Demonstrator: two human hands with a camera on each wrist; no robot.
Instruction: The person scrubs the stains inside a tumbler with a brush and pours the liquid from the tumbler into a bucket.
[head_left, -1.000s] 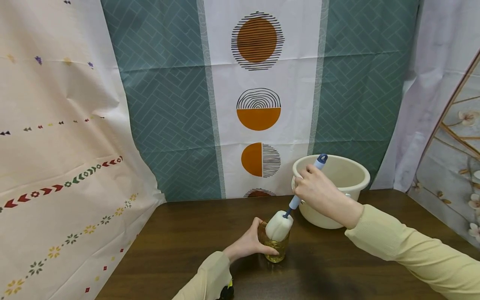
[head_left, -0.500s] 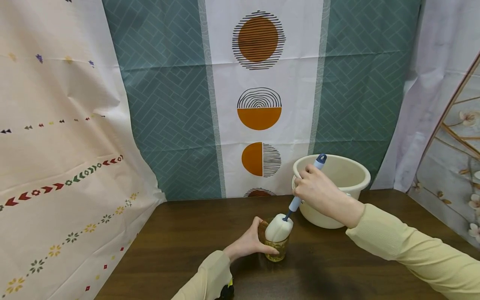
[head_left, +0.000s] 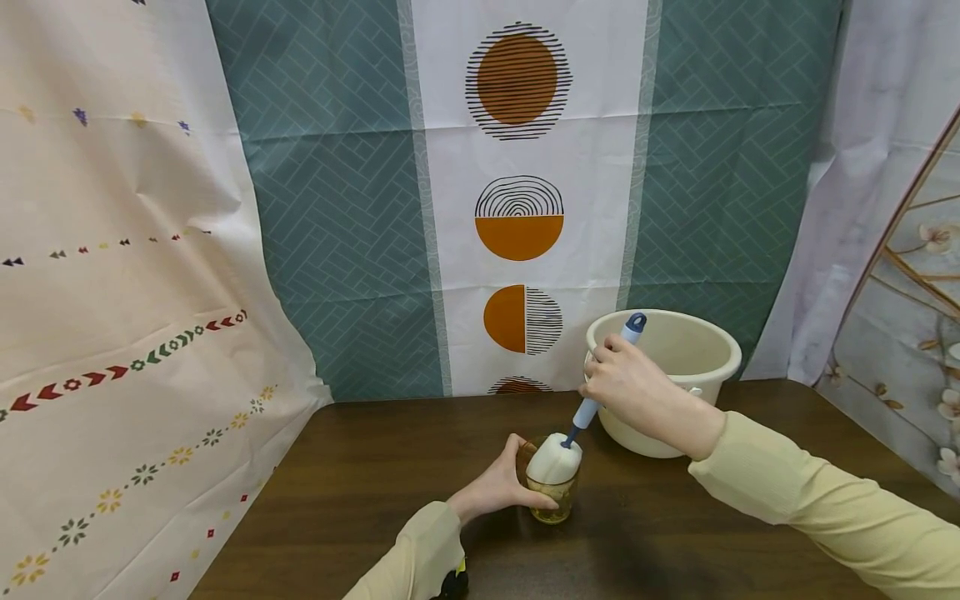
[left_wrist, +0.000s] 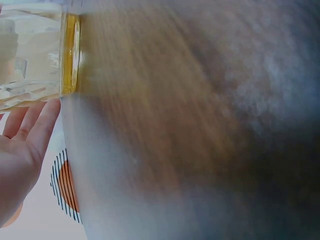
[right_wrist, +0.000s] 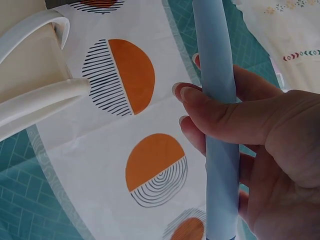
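A sponge bottle brush with a white head (head_left: 553, 459) and a light blue handle (right_wrist: 220, 120) leans to the right in the head view. My right hand (head_left: 636, 390) grips that handle, thumb and fingers curled round it. The lower part of the head sits inside an amber glass cup (head_left: 555, 502) standing on the table. Around the cup's left side, my left hand (head_left: 504, 482) holds it, with the thumb across the near wall. The left wrist view catches the glass (left_wrist: 35, 60) and several fingers (left_wrist: 45, 125) along its side.
Behind the right hand stands a cream plastic tub (head_left: 675, 427), its handle (right_wrist: 45, 102) large in the right wrist view. The dark wooden table (head_left: 390, 467) meets a patterned cloth (head_left: 330, 208) at the back. A small black item (head_left: 452, 583) is near the left sleeve.
The brush has gone a little lower into the cup, and its handle top has shifted slightly left and down with my right hand. The left hand and the cup stay put.
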